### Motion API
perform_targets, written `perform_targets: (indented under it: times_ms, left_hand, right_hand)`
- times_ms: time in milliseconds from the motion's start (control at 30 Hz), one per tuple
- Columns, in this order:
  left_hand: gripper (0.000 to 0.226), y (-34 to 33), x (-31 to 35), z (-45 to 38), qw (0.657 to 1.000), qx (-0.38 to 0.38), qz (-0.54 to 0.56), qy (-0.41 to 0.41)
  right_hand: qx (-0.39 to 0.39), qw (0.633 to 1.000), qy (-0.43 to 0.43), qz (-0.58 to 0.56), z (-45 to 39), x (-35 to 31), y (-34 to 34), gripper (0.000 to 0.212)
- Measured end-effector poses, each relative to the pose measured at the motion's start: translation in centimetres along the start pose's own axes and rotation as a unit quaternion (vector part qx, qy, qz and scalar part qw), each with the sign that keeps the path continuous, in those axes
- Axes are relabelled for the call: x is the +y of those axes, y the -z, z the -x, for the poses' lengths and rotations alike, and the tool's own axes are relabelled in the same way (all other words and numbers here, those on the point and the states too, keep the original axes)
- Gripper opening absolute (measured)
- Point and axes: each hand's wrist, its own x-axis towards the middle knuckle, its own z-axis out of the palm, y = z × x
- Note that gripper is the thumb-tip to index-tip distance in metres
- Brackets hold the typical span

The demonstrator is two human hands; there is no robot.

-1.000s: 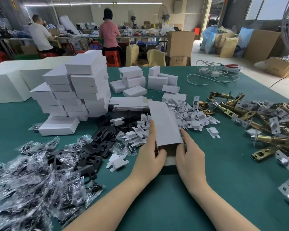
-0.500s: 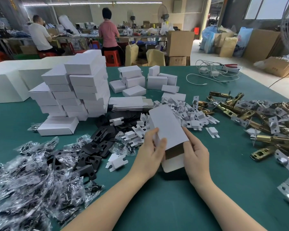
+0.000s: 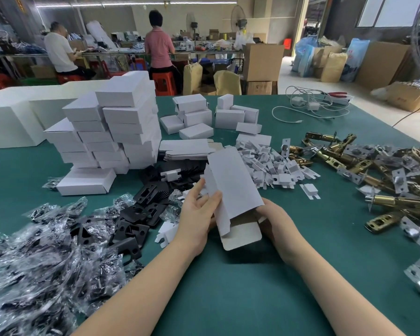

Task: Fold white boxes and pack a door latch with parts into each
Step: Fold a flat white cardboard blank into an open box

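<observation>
Dozens of folded white boxes (image 3: 112, 132) stand stacked on the green bench (image 3: 228, 299), beyond and left of the half-formed box (image 3: 235, 190). Brass door latches (image 3: 374, 180) lie heaped to its right, bagged black parts (image 3: 46, 251) to its left. Left hand (image 3: 197, 214) and right hand (image 3: 277, 221) hold this box above the bench, fingers curled round its sides, its bottom flap (image 3: 243, 235) hanging open.
</observation>
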Motion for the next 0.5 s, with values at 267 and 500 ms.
perform_targets:
  times_ms: [267, 500]
  left_hand:
    - [0.043, -0.1, -0.5, 0.3, 0.993, -0.072, -0.082, -0.037]
    - [0.022, -1.2, -0.8, 1.3, 0.978, -0.011, -0.182, -0.106]
  right_hand:
    - [0.076, 0.992, -0.073, -0.068, -0.8, 0.1, 0.1, 0.044]
    - [0.197, 0.971, 0.029, 0.132, -0.8, 0.9, -1.2, 0.050]
